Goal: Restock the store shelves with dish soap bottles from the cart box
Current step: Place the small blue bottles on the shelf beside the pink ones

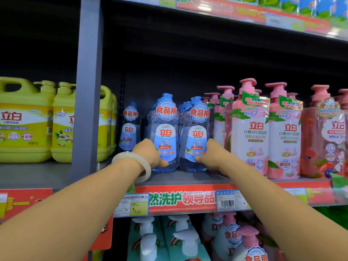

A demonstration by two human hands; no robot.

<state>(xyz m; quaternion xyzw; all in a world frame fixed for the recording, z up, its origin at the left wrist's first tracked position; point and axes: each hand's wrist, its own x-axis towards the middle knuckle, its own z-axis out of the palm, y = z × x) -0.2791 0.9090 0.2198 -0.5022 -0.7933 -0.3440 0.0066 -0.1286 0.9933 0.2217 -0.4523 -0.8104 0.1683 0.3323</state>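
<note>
Two hands reaching forward, arms outstretched: left hand (150,154) curled round the left blue bottle (165,136), right hand (211,155) wrapped round the right blue bottle (196,138), thumbs across the lower labels. Both bottles upright, caps up, labels outward, side by side on the shelf (180,178), beside pink pump bottles (248,132).

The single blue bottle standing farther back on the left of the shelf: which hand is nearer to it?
Left. The left hand grips a front blue bottle just right of the set-back bottle; the right hand is one bottle farther right.
</note>
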